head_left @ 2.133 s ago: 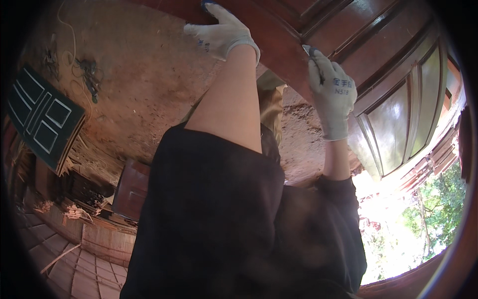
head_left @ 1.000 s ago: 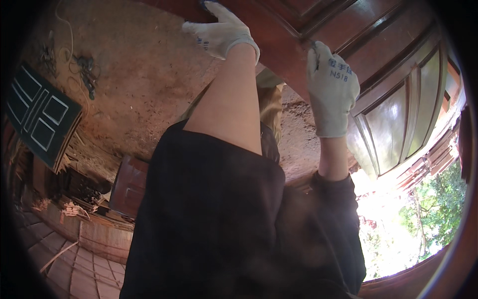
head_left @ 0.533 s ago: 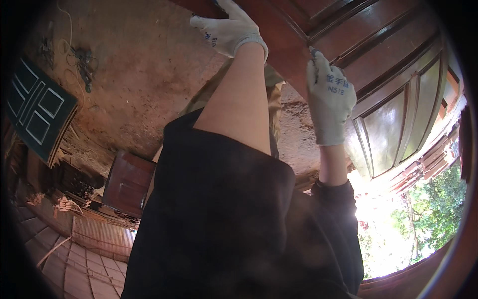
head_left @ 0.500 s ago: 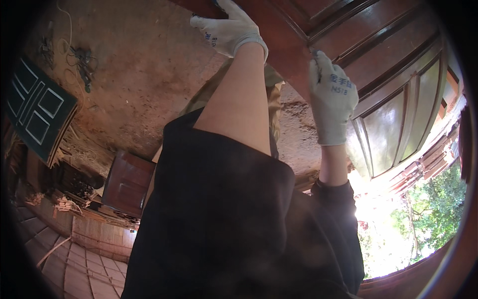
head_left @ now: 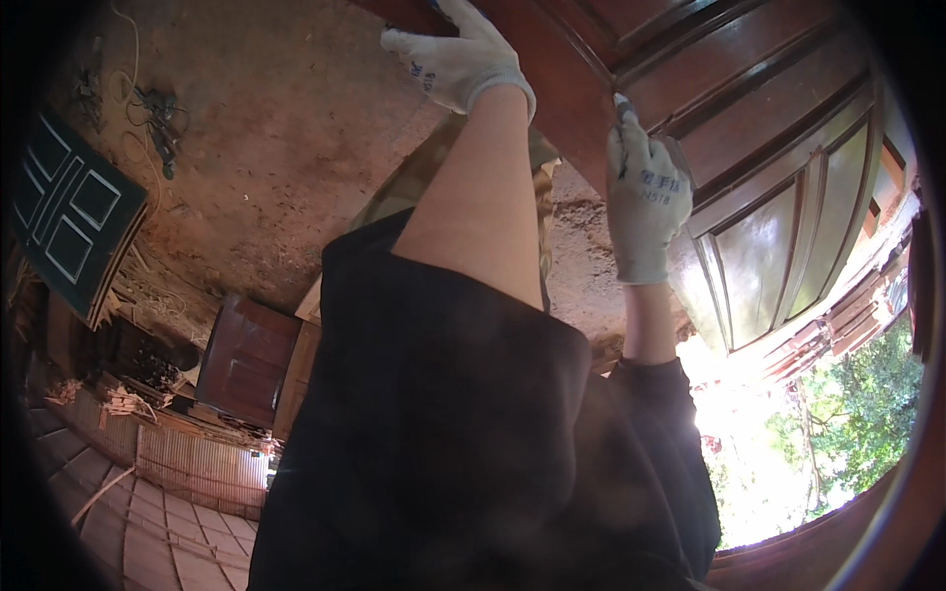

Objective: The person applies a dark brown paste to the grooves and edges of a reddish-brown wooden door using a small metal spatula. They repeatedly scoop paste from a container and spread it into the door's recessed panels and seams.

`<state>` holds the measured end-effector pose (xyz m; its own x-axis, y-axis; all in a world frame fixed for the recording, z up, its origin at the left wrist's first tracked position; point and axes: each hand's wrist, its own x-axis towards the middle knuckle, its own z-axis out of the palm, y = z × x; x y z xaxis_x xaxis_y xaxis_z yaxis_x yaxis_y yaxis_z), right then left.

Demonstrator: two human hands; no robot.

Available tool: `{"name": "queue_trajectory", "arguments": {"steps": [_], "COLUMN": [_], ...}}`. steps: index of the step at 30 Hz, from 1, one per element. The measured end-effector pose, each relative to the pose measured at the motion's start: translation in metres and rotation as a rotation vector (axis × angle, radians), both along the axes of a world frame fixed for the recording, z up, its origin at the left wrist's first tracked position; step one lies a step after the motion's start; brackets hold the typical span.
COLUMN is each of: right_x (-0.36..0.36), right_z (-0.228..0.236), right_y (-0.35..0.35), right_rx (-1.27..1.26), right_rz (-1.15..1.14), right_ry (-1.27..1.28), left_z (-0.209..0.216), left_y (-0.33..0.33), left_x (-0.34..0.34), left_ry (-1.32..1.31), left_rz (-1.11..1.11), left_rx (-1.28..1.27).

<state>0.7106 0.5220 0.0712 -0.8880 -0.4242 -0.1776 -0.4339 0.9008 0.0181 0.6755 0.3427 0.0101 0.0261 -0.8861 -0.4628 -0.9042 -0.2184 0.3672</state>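
Note:
A large reddish-brown panelled door (head_left: 705, 118) with raised mouldings and grooves fills the upper right. My left hand (head_left: 463, 64), in a pale work glove, rests at the door's edge with thumb and fingers apart. The top of the picture cuts off some of its fingertips. Farther right, my right hand (head_left: 645, 197), also gloved, is closed, its fingers bent together against the door by a panel corner. A small pale tip shows at its fingertips; what it belongs to is hidden.
A dark green panel with white outlines (head_left: 74, 212) tops a stack at the left. Beyond a cable and tool (head_left: 158, 128) on the dirt floor, a smaller brown panel (head_left: 246, 360) stands lower left. Bright greenery (head_left: 852, 424) shows at the lower right.
My right hand has shifted slightly left along the door, and the pale tip at its fingers shows more clearly. My left hand has barely moved.

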Motion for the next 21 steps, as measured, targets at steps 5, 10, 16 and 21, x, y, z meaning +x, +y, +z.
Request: {"name": "queue_trajectory", "arguments": {"steps": [5, 10, 16, 21], "right_x": [-0.007, -0.018, -0.030, -0.019], "right_z": [0.015, 0.016, 0.029, 0.025], "right_y": [-0.006, -0.011, -0.026, -0.017], "right_rx": [-0.031, 0.023, 0.096, 0.083], "right_rz": [-0.048, 0.052, -0.019, 0.013], "right_ry": [-0.015, 0.053, -0.075, -0.050], "left_z": [-0.007, -0.001, -0.024, -0.021], "left_y": [0.000, 0.003, 0.006, 0.006], "left_x": [0.006, -0.002, 0.001, 0.002], "left_ry": [0.012, 0.021, 0.009, 0.041], "left_rz": [-0.018, 0.024, 0.034, 0.031], "left_rx": [-0.051, -0.037, -0.264, -0.291]}}
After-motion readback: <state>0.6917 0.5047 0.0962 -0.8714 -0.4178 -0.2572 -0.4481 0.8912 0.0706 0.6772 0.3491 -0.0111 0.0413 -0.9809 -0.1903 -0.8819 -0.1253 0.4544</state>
